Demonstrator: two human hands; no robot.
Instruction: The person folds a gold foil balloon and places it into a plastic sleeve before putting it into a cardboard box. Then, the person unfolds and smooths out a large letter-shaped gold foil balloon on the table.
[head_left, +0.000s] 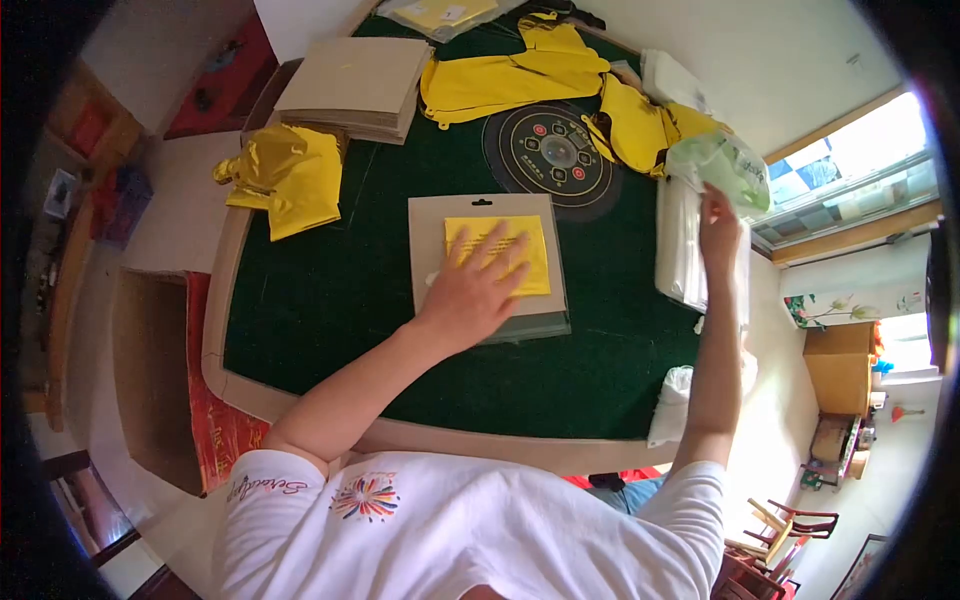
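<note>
My left hand (472,300) lies flat with spread fingers over a yellow printed square packet (535,272). Under the packet is a brown cardboard sheet (427,225) inside a clear plastic sleeve (535,325) with a hang hole at its top. Off to the right, my right hand (718,228) is at the lower edge of a pale green plastic bag (735,170), its fingers drawn together. What they grip, if anything, is too small to tell. Just below that hand lies a stack of clear plastic sleeves (680,250).
The green-topped table (330,310) holds a stack of cardboard sheets (350,85), a crumpled yellow foil piece (300,180), a round black disc (510,150) and several yellow folded pieces (510,80). A white bag (672,405) lies by the right edge. An open cardboard box (160,380) stands left.
</note>
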